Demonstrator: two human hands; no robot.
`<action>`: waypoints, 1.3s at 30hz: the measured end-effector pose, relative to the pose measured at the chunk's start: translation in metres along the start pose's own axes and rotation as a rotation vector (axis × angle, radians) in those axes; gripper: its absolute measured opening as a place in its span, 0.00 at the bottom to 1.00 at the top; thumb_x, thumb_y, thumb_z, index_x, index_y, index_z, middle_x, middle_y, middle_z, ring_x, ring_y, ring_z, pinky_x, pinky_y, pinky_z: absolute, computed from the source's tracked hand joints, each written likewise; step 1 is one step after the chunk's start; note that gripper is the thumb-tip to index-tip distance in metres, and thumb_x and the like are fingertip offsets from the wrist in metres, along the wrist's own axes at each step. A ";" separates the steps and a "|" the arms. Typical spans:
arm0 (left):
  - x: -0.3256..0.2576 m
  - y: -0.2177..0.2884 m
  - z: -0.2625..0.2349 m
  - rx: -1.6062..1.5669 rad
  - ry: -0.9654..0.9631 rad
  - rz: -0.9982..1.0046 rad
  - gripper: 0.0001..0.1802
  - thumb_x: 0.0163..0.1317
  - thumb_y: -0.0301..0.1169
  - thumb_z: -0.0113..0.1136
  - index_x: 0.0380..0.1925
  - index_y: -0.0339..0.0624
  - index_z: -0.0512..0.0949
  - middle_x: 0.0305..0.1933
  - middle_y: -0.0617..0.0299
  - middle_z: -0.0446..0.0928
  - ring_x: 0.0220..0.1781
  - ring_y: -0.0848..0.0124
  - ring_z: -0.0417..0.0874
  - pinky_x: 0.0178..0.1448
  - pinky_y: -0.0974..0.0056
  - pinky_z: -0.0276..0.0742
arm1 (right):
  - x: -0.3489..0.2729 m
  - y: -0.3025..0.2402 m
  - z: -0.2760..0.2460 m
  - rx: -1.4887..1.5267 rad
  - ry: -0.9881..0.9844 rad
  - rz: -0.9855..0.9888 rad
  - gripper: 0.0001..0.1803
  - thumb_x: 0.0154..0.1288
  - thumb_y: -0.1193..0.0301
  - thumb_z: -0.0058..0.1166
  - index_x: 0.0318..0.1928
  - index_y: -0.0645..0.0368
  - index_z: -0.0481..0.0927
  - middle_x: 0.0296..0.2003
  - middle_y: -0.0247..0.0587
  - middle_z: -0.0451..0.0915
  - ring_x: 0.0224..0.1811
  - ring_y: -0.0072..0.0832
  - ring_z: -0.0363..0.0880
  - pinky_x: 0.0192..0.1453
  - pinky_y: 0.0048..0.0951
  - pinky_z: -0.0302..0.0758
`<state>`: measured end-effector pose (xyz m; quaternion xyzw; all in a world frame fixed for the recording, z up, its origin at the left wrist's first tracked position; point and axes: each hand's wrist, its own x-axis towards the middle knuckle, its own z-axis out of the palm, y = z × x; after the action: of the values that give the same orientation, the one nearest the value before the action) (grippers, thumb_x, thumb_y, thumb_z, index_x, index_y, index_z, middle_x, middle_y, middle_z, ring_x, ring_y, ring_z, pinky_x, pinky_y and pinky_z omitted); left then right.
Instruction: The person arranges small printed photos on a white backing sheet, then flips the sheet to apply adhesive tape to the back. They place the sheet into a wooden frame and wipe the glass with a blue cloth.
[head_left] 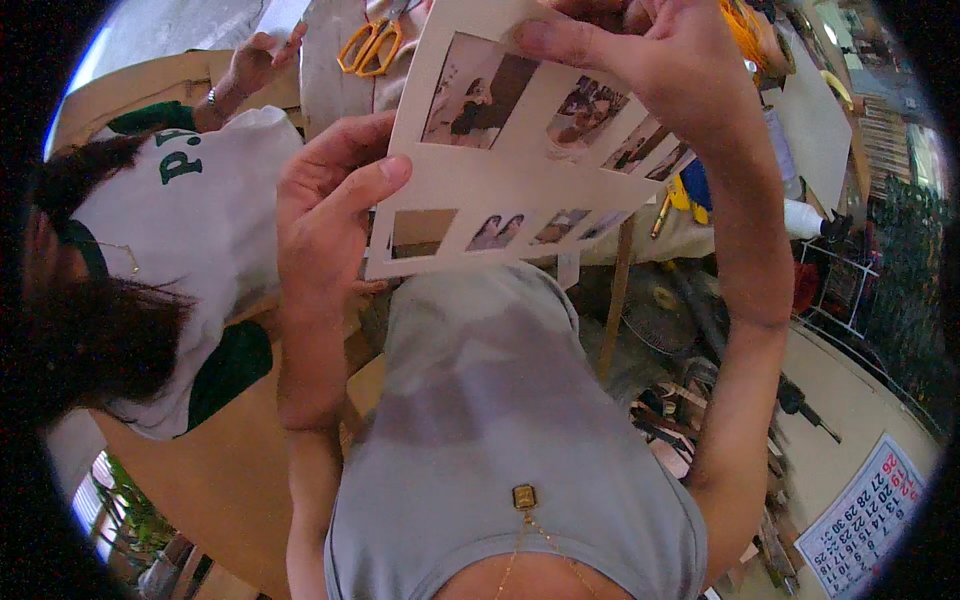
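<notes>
Gold pendant (525,497), one piece, hung nearest, below the photo sheet (530,185). One sheet was raised between two hands: the left hand (330,195) clamped on its left edge, the right hand (670,50) on its upper part. Inspecting seemed the step; the next move probably called for flat support. Eight windows were visible. One pair of scissors (372,46) lay beyond its upper left.
</notes>
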<state>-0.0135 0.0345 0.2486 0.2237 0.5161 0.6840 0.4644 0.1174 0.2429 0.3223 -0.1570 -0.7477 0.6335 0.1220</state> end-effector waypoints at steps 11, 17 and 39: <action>0.015 0.017 -0.029 0.303 0.302 0.333 0.14 0.64 0.32 0.56 0.44 0.33 0.78 0.31 0.62 0.78 0.33 0.76 0.78 0.39 0.71 0.74 | 0.003 0.019 -0.005 -0.076 0.222 -0.192 0.26 0.62 0.71 0.62 0.59 0.64 0.69 0.33 0.48 0.83 0.35 0.26 0.83 0.38 0.27 0.79; -0.003 0.027 -0.011 -0.227 0.089 -0.356 0.31 0.67 0.55 0.43 0.33 0.35 0.77 0.22 0.59 0.76 0.14 0.68 0.74 0.16 0.63 0.71 | 0.009 0.053 -0.005 -0.107 0.229 -0.616 0.28 0.61 0.77 0.61 0.61 0.63 0.67 0.34 0.47 0.83 0.35 0.25 0.83 0.39 0.25 0.78; 0.006 0.022 0.013 -0.282 0.191 -0.786 0.17 0.55 0.45 0.63 0.23 0.44 0.73 0.15 0.68 0.68 0.11 0.75 0.68 0.15 0.68 0.66 | -0.018 0.016 0.022 -0.686 0.081 -0.992 0.22 0.45 0.83 0.67 0.46 0.68 0.80 0.36 0.48 0.84 0.31 0.34 0.83 0.35 0.28 0.76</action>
<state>-0.0154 0.0457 0.2718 -0.1202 0.5042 0.5365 0.6660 0.1272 0.2185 0.3029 0.1561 -0.8882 0.2171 0.3738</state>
